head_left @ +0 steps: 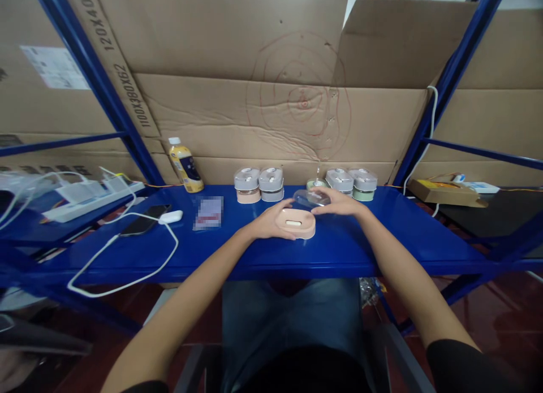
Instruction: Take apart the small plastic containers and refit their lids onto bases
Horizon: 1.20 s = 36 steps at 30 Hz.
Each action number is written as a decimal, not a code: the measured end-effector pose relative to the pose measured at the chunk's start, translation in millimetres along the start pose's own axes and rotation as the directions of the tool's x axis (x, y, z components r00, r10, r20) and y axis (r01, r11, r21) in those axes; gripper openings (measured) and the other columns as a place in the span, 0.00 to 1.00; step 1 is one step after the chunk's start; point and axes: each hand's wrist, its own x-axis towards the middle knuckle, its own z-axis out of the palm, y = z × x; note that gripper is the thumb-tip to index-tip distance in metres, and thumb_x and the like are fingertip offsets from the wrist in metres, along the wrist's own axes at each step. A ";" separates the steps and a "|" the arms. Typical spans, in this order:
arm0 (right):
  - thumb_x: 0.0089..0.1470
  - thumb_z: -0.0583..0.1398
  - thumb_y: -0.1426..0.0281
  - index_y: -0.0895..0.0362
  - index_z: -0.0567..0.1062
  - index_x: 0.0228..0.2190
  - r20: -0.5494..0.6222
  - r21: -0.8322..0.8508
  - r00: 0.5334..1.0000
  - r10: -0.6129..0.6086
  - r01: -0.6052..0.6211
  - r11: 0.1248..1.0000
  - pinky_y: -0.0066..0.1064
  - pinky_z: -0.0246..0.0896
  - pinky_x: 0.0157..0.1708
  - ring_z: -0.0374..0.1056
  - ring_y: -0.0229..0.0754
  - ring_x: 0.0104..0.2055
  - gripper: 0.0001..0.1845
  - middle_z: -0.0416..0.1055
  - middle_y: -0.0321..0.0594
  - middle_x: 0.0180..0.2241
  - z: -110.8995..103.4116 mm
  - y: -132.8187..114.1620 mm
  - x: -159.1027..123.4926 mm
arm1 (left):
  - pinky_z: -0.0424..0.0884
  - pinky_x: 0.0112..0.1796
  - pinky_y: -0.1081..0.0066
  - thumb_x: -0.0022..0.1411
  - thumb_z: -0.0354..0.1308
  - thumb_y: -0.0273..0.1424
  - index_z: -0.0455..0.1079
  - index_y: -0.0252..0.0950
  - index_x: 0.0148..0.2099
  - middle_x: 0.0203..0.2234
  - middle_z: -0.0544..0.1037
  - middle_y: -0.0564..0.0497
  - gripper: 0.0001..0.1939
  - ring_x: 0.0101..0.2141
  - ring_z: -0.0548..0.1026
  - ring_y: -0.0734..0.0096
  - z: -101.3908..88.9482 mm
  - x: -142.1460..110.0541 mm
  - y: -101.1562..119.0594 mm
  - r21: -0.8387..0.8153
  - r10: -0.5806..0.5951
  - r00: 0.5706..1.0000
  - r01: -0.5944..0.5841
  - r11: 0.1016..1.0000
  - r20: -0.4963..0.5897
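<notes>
A peach-coloured oval container base [297, 223] rests on the blue shelf [263, 251] in front of me. My left hand [269, 222] is curled round its left side, holding it. My right hand [337, 203] grips a clear plastic lid [311, 198] just above and behind the base, tilted. Behind them stand several similar closed containers: a peach one [248, 186], a grey one [271, 184], and green ones [363, 184] to the right.
A yellow drink bottle [185, 165] stands at the back left. A phone [144, 219], a white charger with cable [170, 216] and a power strip [91, 199] lie on the left. Cardboard sheets [271, 87] line the back. A flat box [445, 192] sits right.
</notes>
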 end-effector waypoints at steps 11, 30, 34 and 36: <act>0.54 0.67 0.46 0.51 0.72 0.58 -0.226 0.135 0.961 0.158 -0.130 0.982 0.49 0.75 0.50 0.76 0.52 0.48 0.37 0.77 0.45 0.48 1.6 27.1 7.6 | 0.67 0.61 0.48 0.65 0.63 0.51 0.84 0.41 0.47 0.52 0.77 0.42 0.21 0.57 0.73 0.49 -0.3 2.8 4.5 0.106 0.013 0.992 0.000 0.994 -0.129; 0.43 0.74 0.61 0.52 0.72 0.62 0.015 0.030 0.977 -0.214 0.213 0.977 0.54 0.59 0.66 0.68 0.56 0.64 0.44 0.71 0.46 0.63 7.6 8.9 2.7 | 0.70 0.58 0.43 0.47 0.76 0.51 0.63 0.37 0.65 0.59 0.74 0.37 0.49 0.59 0.73 0.41 6.4 -1.4 10.7 0.137 -0.090 0.986 0.109 0.985 -0.137; 0.45 0.74 0.61 0.50 0.72 0.63 0.050 0.020 0.967 -0.250 0.249 0.968 0.53 0.63 0.65 0.70 0.54 0.62 0.44 0.72 0.45 0.62 13.0 0.7 2.1 | 0.65 0.62 0.40 0.41 0.80 0.48 0.50 0.38 0.73 0.65 0.68 0.32 0.65 0.65 0.67 0.37 8.1 -0.8 5.6 0.018 -0.058 0.990 0.060 0.998 -0.130; 0.44 0.74 0.60 0.49 0.72 0.62 0.058 -0.019 0.968 -0.246 0.247 0.969 0.52 0.64 0.64 0.70 0.54 0.62 0.43 0.73 0.44 0.61 17.9 -3.3 2.1 | 0.62 0.64 0.38 0.39 0.81 0.46 0.45 0.39 0.75 0.66 0.66 0.31 0.70 0.66 0.65 0.35 9.2 0.3 5.3 -0.015 -0.064 0.991 0.063 0.998 -0.119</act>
